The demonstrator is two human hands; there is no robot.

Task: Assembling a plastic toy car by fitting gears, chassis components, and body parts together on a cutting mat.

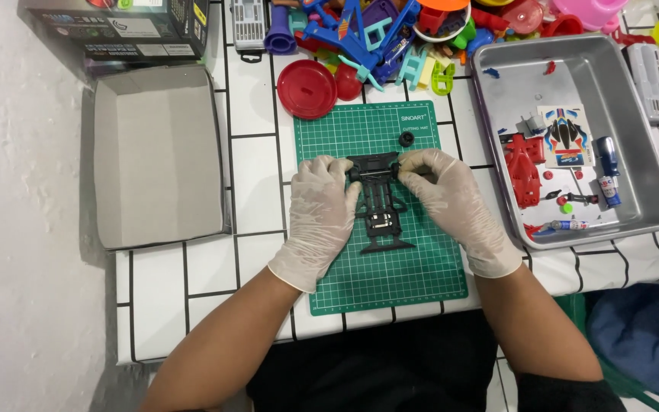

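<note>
1. At the far left stands a rough white wall; just beside it an open grey cardboard box lid lies on the table, with a dark printed box above it.
2. The table wears a white cover ruled with black grid lines. On it, in the middle, lies a green cutting mat.
3. The left hand, in a pale thin glove, rests on the mat with its fingers curled together, the fingertips pinching the left end of the upper crossbar of a black toy car chassis.
4. The chassis lies flat on the mat between both hands, its long axis running toward the person. A small black wheel sits loose on the mat just above it.
5. The right hand, gloved likewise, mirrors the left: fingers bunched, tips pinching the right end of the same crossbar.
6. Judging by this two-sided grip, the step in hand looks like pressing or seating something at that end of the chassis. The next move would seem to call for even pressure from both sides, so the thin plastic neither twists nor snaps.
7. Behind the mat a red round lid lies before a heap of coloured plastic toys.
8. At the right a metal tray holds a red car body, a sticker sheet, a blue-handled screwdriver and small parts.
9. A blue cloth shows at the lower right edge.
</note>
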